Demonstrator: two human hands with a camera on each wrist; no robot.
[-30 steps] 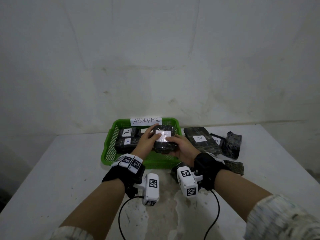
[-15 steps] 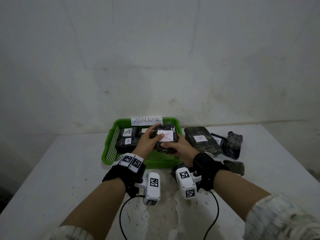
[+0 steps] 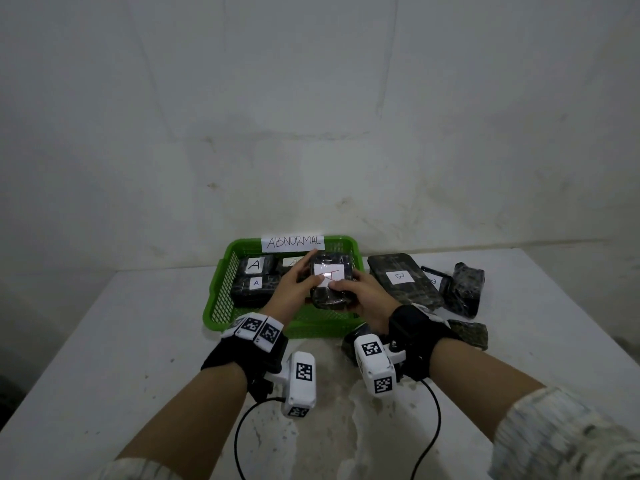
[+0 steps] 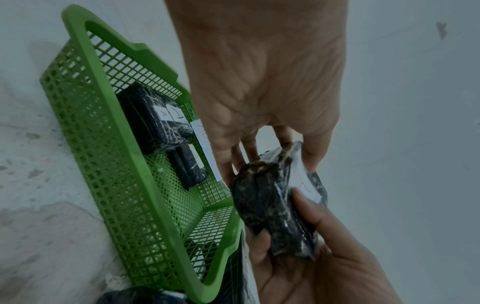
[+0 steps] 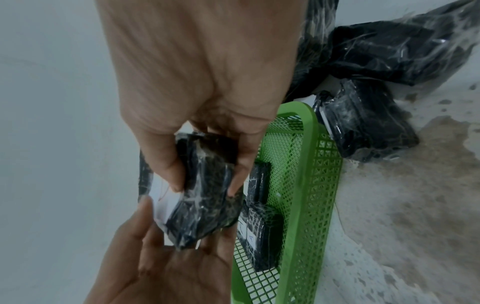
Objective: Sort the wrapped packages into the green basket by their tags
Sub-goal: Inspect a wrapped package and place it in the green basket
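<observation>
A dark wrapped package (image 3: 330, 296) with a white tag bearing a red mark is held over the right part of the green basket (image 3: 214, 306). My left hand (image 3: 304, 275) grips its left edge, thumb on the tag. From the right, my right hand (image 3: 349, 294) grips it with the thumb on top and the fingers underneath. In the left wrist view the package (image 4: 265, 209) sits between both hands; the right wrist view shows the package (image 5: 205, 201) the same way. The basket carries a paper label "ABNORMAL" (image 3: 292, 242) and holds three packages, two with tags (image 3: 254, 266) that read A.
Right of the basket lie a large package tagged B (image 3: 401, 278), a flatter tagged one (image 3: 434, 280), a crumpled one (image 3: 465, 289) and a small one (image 3: 471, 334). Another package (image 3: 348, 341) sits by my right wrist. A wall stands just behind the white table (image 3: 138, 341).
The package has been tilted towards me between both hands, so glare on the tag has cleared and its red mark shows. Both hands have barely moved.
</observation>
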